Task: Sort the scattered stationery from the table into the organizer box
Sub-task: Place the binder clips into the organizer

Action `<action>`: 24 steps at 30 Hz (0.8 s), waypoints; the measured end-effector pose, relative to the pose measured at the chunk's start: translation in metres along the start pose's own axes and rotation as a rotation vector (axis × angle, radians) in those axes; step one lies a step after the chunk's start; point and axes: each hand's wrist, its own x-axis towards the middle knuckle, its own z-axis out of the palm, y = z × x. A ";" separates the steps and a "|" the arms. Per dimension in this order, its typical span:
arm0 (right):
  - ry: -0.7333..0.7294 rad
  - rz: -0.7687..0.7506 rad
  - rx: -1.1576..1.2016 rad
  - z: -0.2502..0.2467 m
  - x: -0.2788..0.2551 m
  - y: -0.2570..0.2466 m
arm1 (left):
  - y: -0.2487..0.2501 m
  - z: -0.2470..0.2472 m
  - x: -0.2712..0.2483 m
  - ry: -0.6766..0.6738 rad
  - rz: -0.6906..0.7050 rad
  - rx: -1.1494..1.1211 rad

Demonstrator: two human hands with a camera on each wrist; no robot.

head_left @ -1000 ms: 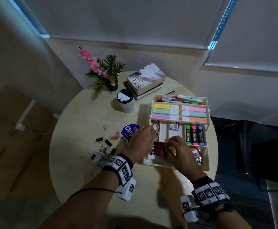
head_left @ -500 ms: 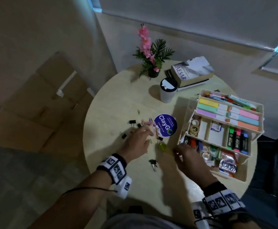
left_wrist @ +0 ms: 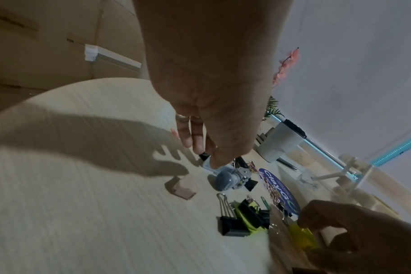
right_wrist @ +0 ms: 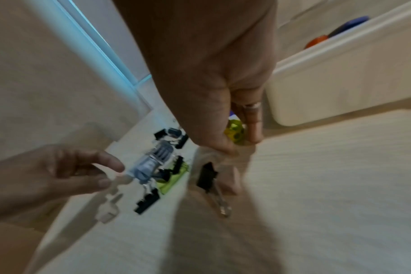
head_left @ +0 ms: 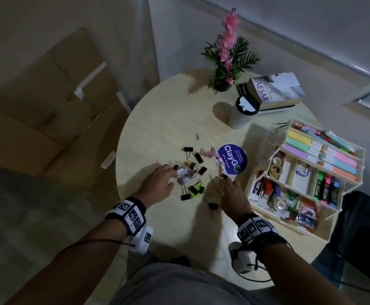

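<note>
Two hands work: right hand [head_left: 230, 195] pinches a yellow piece [right_wrist: 235, 133]; left hand's [head_left: 157, 183] fingers [left_wrist: 197, 137] relaxed.

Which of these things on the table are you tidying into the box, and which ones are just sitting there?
For the job: binder clips, paper clips, the yellow thing that the right hand pinches, the small gadget by the left hand, the organizer box.

Just lying about: flower pot, book, cup, round blue sticker.
</note>
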 end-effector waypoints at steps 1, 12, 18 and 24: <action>0.035 0.000 -0.008 0.000 0.001 0.000 | -0.001 0.000 -0.001 -0.014 0.006 -0.006; 0.129 -0.016 0.076 0.000 -0.011 -0.004 | -0.009 -0.002 0.000 -0.033 0.043 -0.003; 0.123 -0.003 0.218 -0.003 -0.022 -0.004 | -0.005 -0.005 0.012 0.031 0.046 0.021; 0.141 -0.054 0.207 -0.004 -0.033 0.005 | 0.006 -0.003 0.032 -0.033 0.174 0.130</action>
